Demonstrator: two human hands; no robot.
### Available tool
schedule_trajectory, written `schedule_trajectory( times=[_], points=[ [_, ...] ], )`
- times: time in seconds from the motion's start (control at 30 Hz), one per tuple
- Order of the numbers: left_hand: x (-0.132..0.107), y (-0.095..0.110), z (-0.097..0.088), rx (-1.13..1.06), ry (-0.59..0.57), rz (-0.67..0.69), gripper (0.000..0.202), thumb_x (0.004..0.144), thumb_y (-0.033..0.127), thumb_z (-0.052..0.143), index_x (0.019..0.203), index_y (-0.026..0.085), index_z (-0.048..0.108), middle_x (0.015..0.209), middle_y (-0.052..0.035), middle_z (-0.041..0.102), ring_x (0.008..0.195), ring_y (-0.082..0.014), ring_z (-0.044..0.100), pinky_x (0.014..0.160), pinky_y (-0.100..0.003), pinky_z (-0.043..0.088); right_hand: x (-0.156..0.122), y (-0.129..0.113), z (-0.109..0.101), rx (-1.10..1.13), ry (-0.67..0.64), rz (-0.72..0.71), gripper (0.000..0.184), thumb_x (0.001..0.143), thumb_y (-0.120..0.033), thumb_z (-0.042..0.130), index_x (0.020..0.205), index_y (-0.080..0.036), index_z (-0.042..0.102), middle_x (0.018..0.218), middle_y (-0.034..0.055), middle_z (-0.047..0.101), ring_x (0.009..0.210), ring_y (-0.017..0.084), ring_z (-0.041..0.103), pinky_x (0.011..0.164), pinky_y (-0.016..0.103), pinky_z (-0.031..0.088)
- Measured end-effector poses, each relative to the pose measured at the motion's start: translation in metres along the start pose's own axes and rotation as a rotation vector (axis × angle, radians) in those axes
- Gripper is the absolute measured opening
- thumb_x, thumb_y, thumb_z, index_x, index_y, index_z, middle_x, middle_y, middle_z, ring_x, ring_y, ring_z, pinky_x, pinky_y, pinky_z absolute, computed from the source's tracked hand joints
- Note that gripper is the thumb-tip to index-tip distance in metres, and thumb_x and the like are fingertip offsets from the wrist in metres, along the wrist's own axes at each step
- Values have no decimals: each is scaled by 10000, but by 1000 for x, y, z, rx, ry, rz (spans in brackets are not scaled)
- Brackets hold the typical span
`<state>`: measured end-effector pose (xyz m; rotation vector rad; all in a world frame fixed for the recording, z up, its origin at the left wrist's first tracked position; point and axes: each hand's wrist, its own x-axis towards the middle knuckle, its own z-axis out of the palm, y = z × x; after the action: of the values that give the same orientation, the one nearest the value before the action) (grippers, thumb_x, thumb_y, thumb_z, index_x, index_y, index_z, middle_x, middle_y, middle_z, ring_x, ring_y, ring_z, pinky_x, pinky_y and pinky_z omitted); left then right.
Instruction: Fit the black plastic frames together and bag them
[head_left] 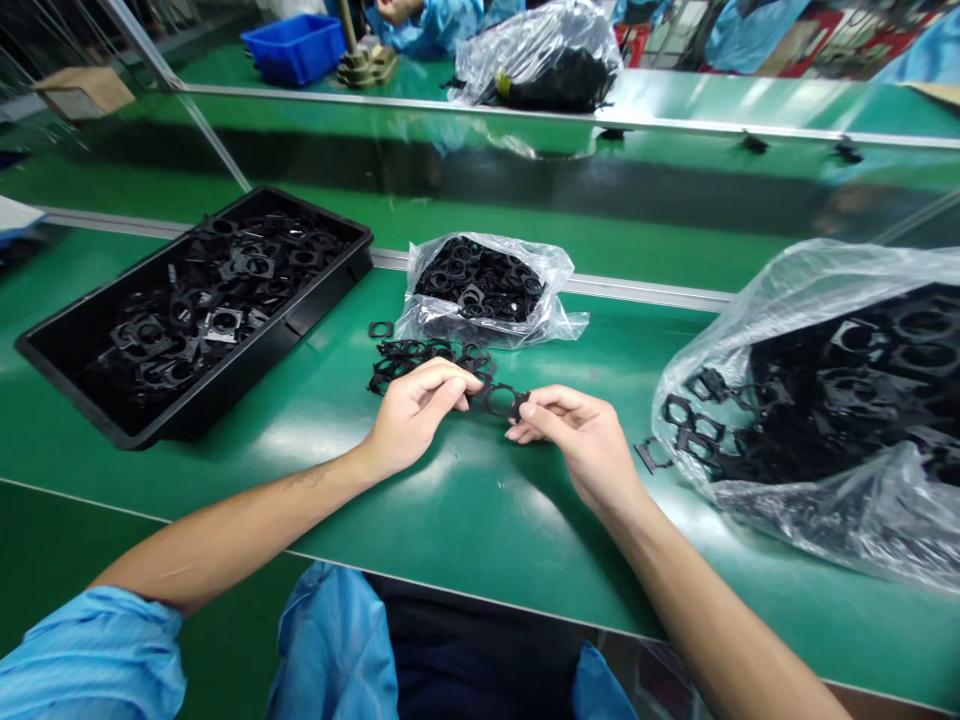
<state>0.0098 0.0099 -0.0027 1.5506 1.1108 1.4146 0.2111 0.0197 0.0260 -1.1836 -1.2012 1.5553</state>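
Note:
A black plastic ring part [499, 399] is pinched between both hands over the green table [315, 420]. My left hand [415, 412] grips its left end with curled fingers. My right hand [577, 428] pinches its right end. Just behind the hands lies a small heap of loose black ring parts [409, 357]. A single loose ring [380, 329] sits to the left of that heap.
A black tray [82, 345] with several black parts stands at the left. A small clear bag of parts [486, 290] lies behind the heap; a large clear bag of parts [832, 410] fills the right. Across the belt are a blue bin [298, 47], another bag [541, 60] and a person in blue.

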Motion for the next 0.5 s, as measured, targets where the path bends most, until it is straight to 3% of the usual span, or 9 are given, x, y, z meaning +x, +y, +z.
schedule_trajectory(
  times=[0.17, 0.27, 0.5],
  points=[
    [-1, 0, 1, -16, 62, -11, 212, 918, 366, 700, 1010, 179, 739, 843, -26, 699, 692, -113, 646, 684, -240, 564, 1, 2, 1, -11, 25, -3, 343, 709, -471, 856, 756, -183, 676, 624, 24, 726, 573, 169, 710, 618, 291, 584],
    [-3, 0, 1, -52, 76, -12, 290, 893, 320, 734, 1148, 189, 694, 822, -5, 700, 727, -111, 672, 735, -231, 579, 1, 3, 1, -7, 37, 1, 332, 705, -450, 859, 767, -182, 674, 628, 21, 724, 577, 163, 710, 622, 281, 580],
    [-5, 2, 0, -54, 74, -27, 209, 926, 326, 701, 1083, 189, 688, 872, -28, 773, 766, -137, 745, 768, -253, 611, 1, 4, 1, -25, 54, -14, 374, 696, -504, 868, 771, -192, 676, 632, 21, 718, 619, 195, 735, 658, 312, 594]
  ],
)
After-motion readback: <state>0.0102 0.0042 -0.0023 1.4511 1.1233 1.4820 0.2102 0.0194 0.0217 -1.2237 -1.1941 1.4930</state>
